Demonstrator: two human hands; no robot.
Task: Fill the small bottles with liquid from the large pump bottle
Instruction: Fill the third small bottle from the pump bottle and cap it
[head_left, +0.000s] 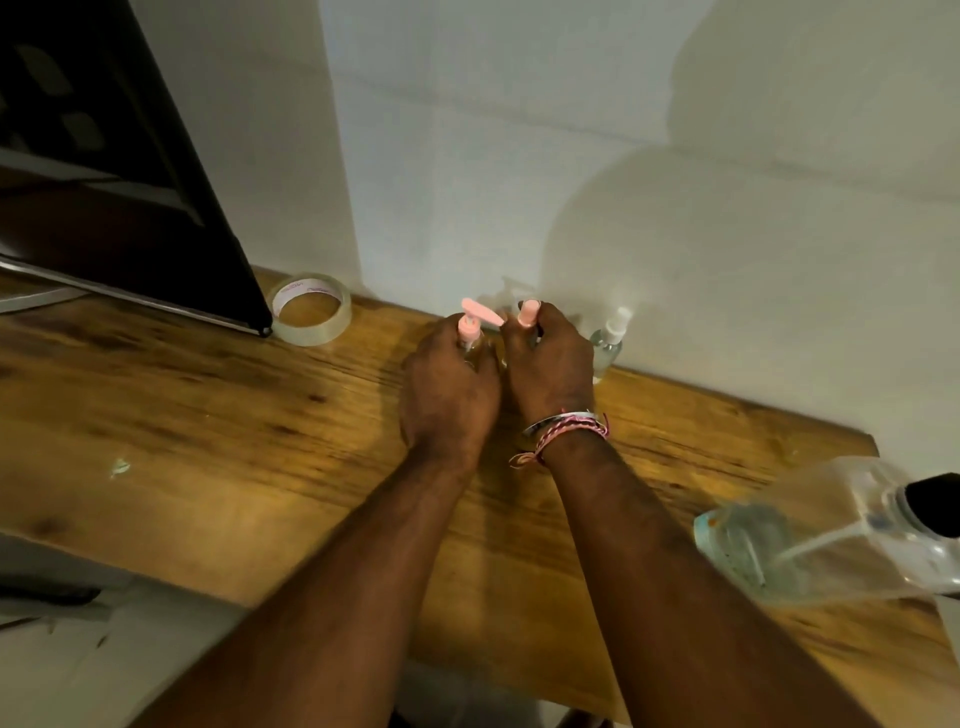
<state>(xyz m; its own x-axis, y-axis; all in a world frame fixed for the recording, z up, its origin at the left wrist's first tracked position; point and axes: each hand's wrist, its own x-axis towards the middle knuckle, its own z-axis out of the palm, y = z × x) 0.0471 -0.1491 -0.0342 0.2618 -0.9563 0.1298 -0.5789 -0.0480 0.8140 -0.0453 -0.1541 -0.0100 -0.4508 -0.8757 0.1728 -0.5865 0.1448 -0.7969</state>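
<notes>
Two small clear bottles with pink pump tops stand near the wall at the back of the wooden table (208, 426). My left hand (449, 389) grips the left small bottle (470, 327), whose pink nozzle points right. My right hand (550, 364) holds the right small bottle (529, 313); only its pink top shows above my fingers. A third small clear bottle with a white spray top (610, 340) stands just right of my right hand, untouched. The large clear bottle with a black pump top (831, 535) stands at the near right, partly filled with liquid.
A roll of clear tape (310, 307) lies at the back left beside a black monitor (119, 171). The white wall runs directly behind the bottles. The table's front edge runs diagonally below my forearms, and a small scrap (119, 466) lies on the left.
</notes>
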